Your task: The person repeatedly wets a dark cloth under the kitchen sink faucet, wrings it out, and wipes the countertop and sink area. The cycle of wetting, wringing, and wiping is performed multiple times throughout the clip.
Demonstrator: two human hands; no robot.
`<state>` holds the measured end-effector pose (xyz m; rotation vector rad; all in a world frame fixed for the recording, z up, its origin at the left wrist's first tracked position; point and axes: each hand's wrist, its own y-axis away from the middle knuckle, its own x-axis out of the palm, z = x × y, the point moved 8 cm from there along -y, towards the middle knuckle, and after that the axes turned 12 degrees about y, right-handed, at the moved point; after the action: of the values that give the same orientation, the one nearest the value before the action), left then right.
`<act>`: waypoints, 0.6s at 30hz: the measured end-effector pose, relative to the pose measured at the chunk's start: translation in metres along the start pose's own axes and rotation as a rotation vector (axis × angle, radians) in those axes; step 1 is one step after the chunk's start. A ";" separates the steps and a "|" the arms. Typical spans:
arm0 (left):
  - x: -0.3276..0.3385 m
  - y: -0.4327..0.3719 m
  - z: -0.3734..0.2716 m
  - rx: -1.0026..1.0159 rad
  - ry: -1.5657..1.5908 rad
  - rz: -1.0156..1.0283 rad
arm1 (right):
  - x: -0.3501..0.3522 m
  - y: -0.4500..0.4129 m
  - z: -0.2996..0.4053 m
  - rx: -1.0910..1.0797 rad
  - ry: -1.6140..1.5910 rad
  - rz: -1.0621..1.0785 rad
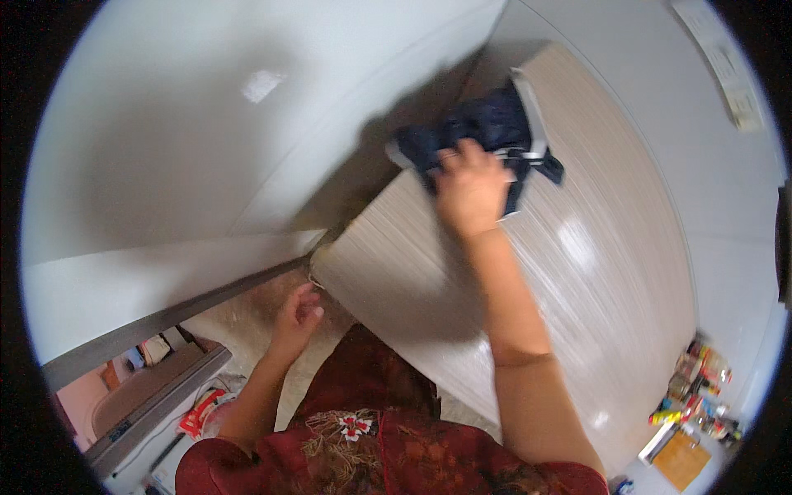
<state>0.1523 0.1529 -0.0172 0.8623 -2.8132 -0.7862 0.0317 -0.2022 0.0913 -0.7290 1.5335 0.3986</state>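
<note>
My right hand [473, 192] is stretched far forward over a wood-grain tabletop [594, 297]. It grips a bunched navy cloth [489, 120] with white edging, and motion blurs the fingers. The cloth lies near the table's far corner, by the wall, with a dark strap-like end sticking out to the right. Low beside the table's near left corner hangs my left hand [300, 315], its fingers loosely curled and apart, with nothing in them.
A pale wall [185, 136] rises at the left of the table, another [649, 124] at the right. Several small packets and jars [699, 377] are at lower right, near an orange-brown board [680, 459]. At lower left are a dark wooden furniture edge [161, 383] and a red packet [201, 413].
</note>
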 end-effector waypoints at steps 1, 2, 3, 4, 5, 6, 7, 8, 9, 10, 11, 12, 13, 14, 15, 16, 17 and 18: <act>0.007 0.003 -0.008 0.002 -0.033 0.016 | -0.001 0.020 0.021 -0.008 -0.032 0.033; 0.011 0.006 -0.020 0.002 -0.066 0.035 | -0.012 0.040 0.047 -0.045 -0.062 0.085; 0.018 0.008 -0.031 0.009 -0.098 0.055 | -0.013 0.060 0.070 -0.069 -0.099 0.137; 0.025 0.012 -0.042 0.045 -0.192 0.061 | -0.012 0.085 0.088 -0.095 -0.177 0.096; 0.026 0.014 -0.042 0.085 -0.176 0.056 | -0.015 0.108 0.103 -0.103 -0.211 0.058; 0.036 0.010 -0.035 0.129 -0.155 0.032 | -0.014 0.127 0.102 -0.136 -0.226 0.047; 0.040 0.016 -0.036 0.166 -0.134 0.016 | -0.025 0.151 0.103 -0.138 -0.261 -0.003; 0.045 0.022 -0.042 0.186 -0.200 -0.005 | -0.030 0.175 0.097 -0.135 -0.313 0.006; 0.050 0.029 -0.041 0.185 -0.230 0.012 | -0.037 0.196 0.091 -0.138 -0.365 0.006; 0.053 0.035 -0.036 0.182 -0.255 0.028 | -0.041 0.219 0.076 -0.110 -0.359 -0.020; 0.058 0.041 -0.034 0.180 -0.282 0.045 | -0.046 0.243 0.058 -0.080 -0.353 -0.046; 0.072 0.053 -0.044 0.187 -0.245 0.060 | -0.050 0.266 0.042 -0.043 -0.305 -0.039; 0.076 0.057 -0.040 0.185 -0.226 0.104 | -0.052 0.289 0.029 -0.012 -0.260 -0.014; 0.080 0.060 -0.033 0.181 -0.209 0.147 | -0.056 0.313 0.014 0.026 -0.289 0.016; 0.092 0.069 -0.026 0.175 -0.190 0.190 | -0.059 0.344 -0.009 0.084 -0.244 0.011; 0.104 0.076 -0.018 0.213 -0.183 0.253 | -0.064 0.374 -0.031 0.138 -0.183 0.020; 0.118 0.085 -0.011 0.216 -0.186 0.306 | -0.067 0.404 -0.053 0.187 -0.141 0.016; 0.134 0.097 -0.005 0.216 -0.191 0.358 | -0.073 0.434 -0.079 0.258 -0.183 0.031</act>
<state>-0.0069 0.1457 0.0282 0.2947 -3.1310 -0.5447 -0.3150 0.0802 0.0955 -0.4551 1.3922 0.2762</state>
